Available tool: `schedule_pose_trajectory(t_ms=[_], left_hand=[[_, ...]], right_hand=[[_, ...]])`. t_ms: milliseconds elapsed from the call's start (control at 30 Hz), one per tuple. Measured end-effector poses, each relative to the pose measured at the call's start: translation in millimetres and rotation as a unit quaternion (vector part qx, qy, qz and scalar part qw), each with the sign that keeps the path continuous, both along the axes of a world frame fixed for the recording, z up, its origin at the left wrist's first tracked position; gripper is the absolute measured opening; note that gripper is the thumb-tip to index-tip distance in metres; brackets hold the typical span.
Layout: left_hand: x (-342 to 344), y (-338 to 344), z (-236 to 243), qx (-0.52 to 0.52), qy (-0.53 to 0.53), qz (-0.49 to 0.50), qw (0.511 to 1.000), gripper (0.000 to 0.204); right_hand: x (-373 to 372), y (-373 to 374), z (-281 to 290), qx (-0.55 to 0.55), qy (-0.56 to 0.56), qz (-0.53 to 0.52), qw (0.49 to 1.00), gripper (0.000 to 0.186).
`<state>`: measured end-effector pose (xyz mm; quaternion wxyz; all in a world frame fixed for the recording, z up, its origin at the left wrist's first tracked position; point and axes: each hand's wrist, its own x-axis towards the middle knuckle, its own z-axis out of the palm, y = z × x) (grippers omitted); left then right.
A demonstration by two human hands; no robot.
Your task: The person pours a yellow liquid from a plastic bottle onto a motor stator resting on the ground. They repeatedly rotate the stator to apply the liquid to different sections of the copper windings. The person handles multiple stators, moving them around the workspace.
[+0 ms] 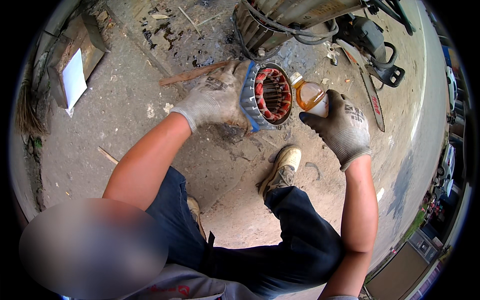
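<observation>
A motor stator [249, 107] with a blue and grey finned casing lies tilted on its side, its round opening facing right. Red and white bound copper windings [260, 96] ring the inside of that opening. My left hand [216, 95], in a dirty grey work glove, grips the casing from the left; some fingertips are hidden behind it. In my right hand [345, 122], gloved alike, is a small clear bottle [309, 96] of amber liquid. It is tilted, with its pale neck pointing up-left at the stator's rim. No stream of liquid can be made out.
A larger finned motor [255, 30] with looped black cables stands ahead. To its right lies a chainsaw [377, 47], its bar pointing toward me. A wooden stick [192, 75] runs beside my left hand. At far left are a tray [92, 42] with white paper [74, 77] and a broom [29, 110].
</observation>
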<state>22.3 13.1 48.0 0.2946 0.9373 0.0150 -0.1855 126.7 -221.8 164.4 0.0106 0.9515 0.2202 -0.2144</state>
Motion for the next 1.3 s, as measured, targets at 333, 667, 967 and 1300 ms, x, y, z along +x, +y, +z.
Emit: schedule_pose_trajectory(t_ms=[333, 667, 967, 1300], left_hand=[[5, 0, 18, 0.019, 0.073, -0.037, 0.996, 0.151], [4, 1, 13, 0.045, 0.082, -0.010, 0.996, 0.149], [5, 2, 18, -0.010, 0.059, -0.005, 0.998, 0.148], [7, 4, 17, -0.028, 0.062, -0.011, 0.998, 0.148]], right_hand=[[0, -11, -2, -0.018, 0.006, -0.009, 1.000, 0.058], [-1, -2, -2, 0.016, 0.030, -0.013, 0.999, 0.061], [1, 3, -6, 0.007, 0.011, -0.010, 1.000, 0.061], [-1, 7, -4, -0.002, -0.005, 0.004, 1.000, 0.060]])
